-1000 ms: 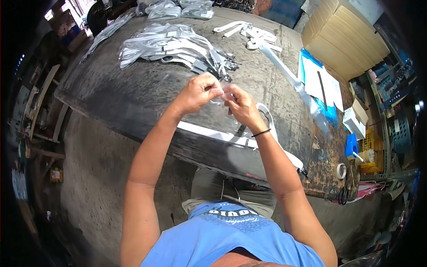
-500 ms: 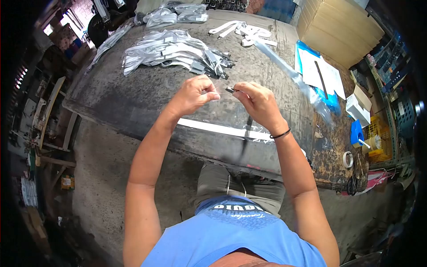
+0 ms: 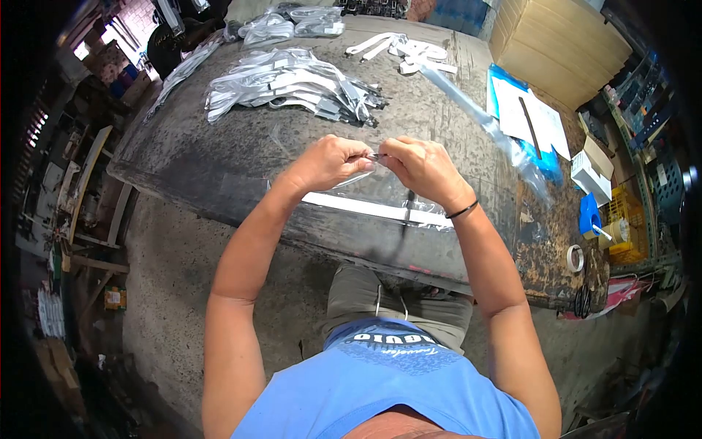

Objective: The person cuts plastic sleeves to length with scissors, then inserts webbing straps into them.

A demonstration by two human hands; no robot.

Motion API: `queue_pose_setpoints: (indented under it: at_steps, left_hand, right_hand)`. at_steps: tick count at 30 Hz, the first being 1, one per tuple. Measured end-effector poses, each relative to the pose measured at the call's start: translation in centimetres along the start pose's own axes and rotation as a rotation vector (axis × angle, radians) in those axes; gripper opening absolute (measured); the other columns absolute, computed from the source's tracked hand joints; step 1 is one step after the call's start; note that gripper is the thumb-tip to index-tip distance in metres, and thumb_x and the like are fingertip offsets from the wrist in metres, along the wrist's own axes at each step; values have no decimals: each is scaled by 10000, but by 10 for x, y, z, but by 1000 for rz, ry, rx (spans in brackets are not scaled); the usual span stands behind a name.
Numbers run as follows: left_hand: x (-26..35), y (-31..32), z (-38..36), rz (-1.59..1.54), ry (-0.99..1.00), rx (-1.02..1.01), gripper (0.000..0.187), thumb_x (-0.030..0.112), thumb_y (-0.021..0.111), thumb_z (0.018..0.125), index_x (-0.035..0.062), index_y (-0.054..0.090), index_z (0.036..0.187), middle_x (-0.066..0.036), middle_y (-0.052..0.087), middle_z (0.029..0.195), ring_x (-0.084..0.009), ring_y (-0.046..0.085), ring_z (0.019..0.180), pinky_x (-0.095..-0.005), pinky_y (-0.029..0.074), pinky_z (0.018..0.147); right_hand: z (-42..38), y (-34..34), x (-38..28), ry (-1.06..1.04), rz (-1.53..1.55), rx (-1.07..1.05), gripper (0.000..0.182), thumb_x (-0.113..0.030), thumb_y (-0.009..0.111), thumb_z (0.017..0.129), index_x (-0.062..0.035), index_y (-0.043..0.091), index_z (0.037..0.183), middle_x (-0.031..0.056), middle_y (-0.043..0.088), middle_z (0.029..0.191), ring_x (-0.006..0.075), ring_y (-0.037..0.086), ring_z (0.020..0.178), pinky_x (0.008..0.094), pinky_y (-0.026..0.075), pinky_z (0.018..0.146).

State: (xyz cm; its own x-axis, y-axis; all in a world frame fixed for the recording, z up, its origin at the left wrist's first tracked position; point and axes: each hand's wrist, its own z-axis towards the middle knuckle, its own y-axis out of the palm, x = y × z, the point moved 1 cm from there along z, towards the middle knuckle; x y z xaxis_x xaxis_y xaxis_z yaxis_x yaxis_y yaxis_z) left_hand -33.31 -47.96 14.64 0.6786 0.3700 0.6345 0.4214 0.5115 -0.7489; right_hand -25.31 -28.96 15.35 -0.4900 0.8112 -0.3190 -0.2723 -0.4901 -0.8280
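Observation:
Both of my hands meet above the front half of the worktable [image 3: 219, 168]. My right hand [image 3: 424, 167] pinches a small dark piece with a metallic glint [image 3: 376, 156]. My left hand [image 3: 330, 164] is closed, its thumb and fingertips right at the same piece; what it holds is hidden by the fingers. Clear film [image 3: 354, 181] shows just below the left fingers. Beneath my hands a white strap [image 3: 365, 208] in clear plastic lies along the table's near side, and a narrow dark band [image 3: 408, 208] crosses it by my right wrist.
Beyond my hands lies a heap of bagged white straps [image 3: 292, 86], with more bags [image 3: 267, 29] behind. Loose white straps [image 3: 417, 53] and a long clear plastic strip [image 3: 468, 106] are farther right. Papers [image 3: 523, 113], a cardboard box [image 3: 559, 47], a blue tape dispenser [image 3: 589, 214] and a tape roll [image 3: 575, 257] line the right side.
My left hand has moved right and my right hand slightly left and down, so the fingertips now meet at the small dark piece. They were apart before.

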Motion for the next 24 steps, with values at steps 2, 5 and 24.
queue_pose_setpoints:
  at_steps: [2,5,24]
  left_hand:
    - [-4,3,1,-6,66,35,208,201,674,872,14,660,964,-84,639,736,-128,543,657,-298,462,647]
    - [-5,1,5,-86,-7,-47,212,199,666,881,3,659,963,-39,628,728,-99,529,675,-287,456,650]
    - [-16,10,20,-270,-81,-184,237,249,654,886,13,650,867,-45,597,660,-122,507,611,-304,432,595]
  right_hand:
    - [2,1,2,-17,-4,11,135,-157,643,858,-70,594,948,116,639,834,329,635,769,423,496,638]
    - [2,3,5,11,24,50,168,-168,655,858,-58,583,963,125,643,833,340,634,781,426,495,643]
    - [-7,-5,26,8,123,-44,163,-165,649,851,-34,604,936,151,637,863,350,622,815,429,484,685]
